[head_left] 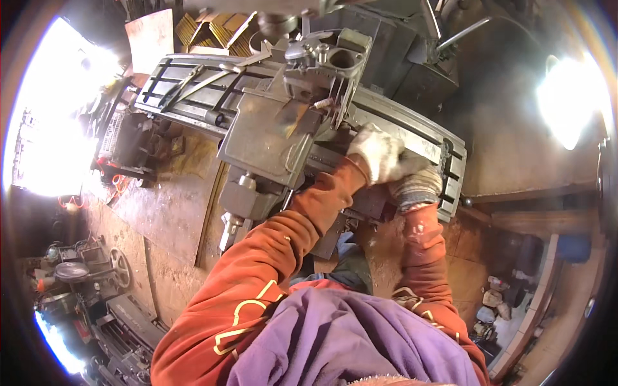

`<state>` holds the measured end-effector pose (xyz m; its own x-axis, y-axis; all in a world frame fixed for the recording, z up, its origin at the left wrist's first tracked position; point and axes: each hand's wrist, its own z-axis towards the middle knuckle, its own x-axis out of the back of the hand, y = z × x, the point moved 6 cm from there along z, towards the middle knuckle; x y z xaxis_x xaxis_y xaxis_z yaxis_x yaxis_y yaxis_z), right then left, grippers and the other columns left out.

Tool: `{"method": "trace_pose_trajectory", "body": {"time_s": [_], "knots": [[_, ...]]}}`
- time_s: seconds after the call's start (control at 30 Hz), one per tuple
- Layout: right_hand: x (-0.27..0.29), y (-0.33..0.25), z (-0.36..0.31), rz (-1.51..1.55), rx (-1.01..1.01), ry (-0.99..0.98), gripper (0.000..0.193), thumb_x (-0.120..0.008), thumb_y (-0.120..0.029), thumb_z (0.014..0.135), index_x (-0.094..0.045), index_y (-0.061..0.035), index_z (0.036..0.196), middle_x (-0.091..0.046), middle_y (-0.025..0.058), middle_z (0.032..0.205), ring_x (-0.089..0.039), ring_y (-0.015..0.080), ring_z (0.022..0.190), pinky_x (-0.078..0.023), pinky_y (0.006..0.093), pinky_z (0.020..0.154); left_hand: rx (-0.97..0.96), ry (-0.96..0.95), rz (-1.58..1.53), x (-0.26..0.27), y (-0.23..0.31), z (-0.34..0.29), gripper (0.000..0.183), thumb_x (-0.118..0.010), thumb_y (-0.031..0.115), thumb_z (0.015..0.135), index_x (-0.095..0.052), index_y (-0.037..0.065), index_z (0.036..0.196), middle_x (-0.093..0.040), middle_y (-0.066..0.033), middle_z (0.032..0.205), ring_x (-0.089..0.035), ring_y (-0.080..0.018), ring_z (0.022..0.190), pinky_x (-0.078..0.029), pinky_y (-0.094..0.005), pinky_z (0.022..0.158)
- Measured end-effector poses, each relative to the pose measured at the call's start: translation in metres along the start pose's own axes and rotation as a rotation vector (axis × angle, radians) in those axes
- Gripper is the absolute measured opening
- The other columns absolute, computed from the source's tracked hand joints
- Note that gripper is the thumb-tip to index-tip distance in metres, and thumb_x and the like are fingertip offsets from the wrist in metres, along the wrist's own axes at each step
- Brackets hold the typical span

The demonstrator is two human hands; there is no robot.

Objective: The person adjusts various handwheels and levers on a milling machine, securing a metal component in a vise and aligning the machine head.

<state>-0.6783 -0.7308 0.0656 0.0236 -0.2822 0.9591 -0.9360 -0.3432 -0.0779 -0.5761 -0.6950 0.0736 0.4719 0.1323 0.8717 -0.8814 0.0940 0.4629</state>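
My left hand [376, 152], in a whitish work glove, is over the slotted metal machine table [428, 125], just right of a grey metal casting [322, 80] with a round bore. Its fingers look curled, and whatever they hold is hidden. Close beside it and a little nearer to me is my right hand [415, 184], in a grey knitted glove. Its fingers are smeared and mostly covered, so their grip does not show. A large grey machine vise or housing block [265, 138] stands left of my left forearm, with a square-ended shaft [230, 231] pointing toward me.
Hand tools, among them a long wrench [209, 80], lie on the table's left part. Behind it stands a cardboard box [222, 32] of yellowish pieces. A wheeled machine [119, 267] stands at the lower left. A bright lamp [563, 103] shines at the right.
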Motion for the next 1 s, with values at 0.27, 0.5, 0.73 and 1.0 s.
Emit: {"method": "trace_pose_trajectory", "body": {"time_s": [0.27, 0.5, 0.73, 1.0], "knots": [[0.005, 0.004, 0.124, -0.081, 0.576, -0.003, 0.045, -0.062, -0.046, 0.091, -0.074, -0.0094, 0.116, -0.074, 0.0179, 0.112, -0.071, 0.0335, 0.108, -0.056, 0.0424, 0.092, 0.490, 0.110, -0.088, -0.015, -0.031, 0.053, 0.062, -0.055, 0.066, 0.090, -0.078, 0.009, 0.100, -0.075, -0.0209, 0.101, -0.072, -0.0376, 0.100, -0.053, -0.0470, 0.092], [0.034, -0.019, 0.126, -0.086, 0.675, 0.019, 0.043, -0.063, -0.042, 0.092, -0.075, -0.0045, 0.109, -0.074, 0.0201, 0.106, -0.070, 0.0384, 0.102, -0.055, 0.0444, 0.088, 0.554, 0.357, -0.096, -0.006, -0.036, 0.052, 0.056, -0.053, 0.063, 0.093, -0.077, 0.012, 0.096, -0.076, -0.0177, 0.093, -0.073, -0.0384, 0.091, -0.054, -0.0497, 0.086], [0.008, 0.009, 0.088, -0.033, 0.363, 0.314, 0.048, -0.055, -0.040, 0.097, -0.069, 0.0042, 0.107, -0.072, 0.0294, 0.103, -0.070, 0.0437, 0.101, -0.056, 0.0503, 0.086, 0.436, 0.175, -0.100, 0.006, -0.017, 0.026, 0.079, -0.029, 0.074, 0.098, -0.082, 0.016, 0.097, -0.076, -0.0165, 0.099, -0.073, -0.0364, 0.098, -0.043, -0.0457, 0.103], [0.015, 0.009, 0.074, -0.010, 0.152, 0.359, 0.047, -0.052, -0.041, 0.097, -0.069, 0.0009, 0.112, -0.071, 0.0296, 0.109, -0.069, 0.0439, 0.105, -0.054, 0.0525, 0.089, 0.331, 0.114, -0.059, 0.005, -0.022, 0.030, 0.097, -0.019, 0.078, 0.097, -0.079, 0.003, 0.102, -0.074, -0.0230, 0.104, -0.069, -0.0377, 0.111, -0.044, -0.0484, 0.104]]}}
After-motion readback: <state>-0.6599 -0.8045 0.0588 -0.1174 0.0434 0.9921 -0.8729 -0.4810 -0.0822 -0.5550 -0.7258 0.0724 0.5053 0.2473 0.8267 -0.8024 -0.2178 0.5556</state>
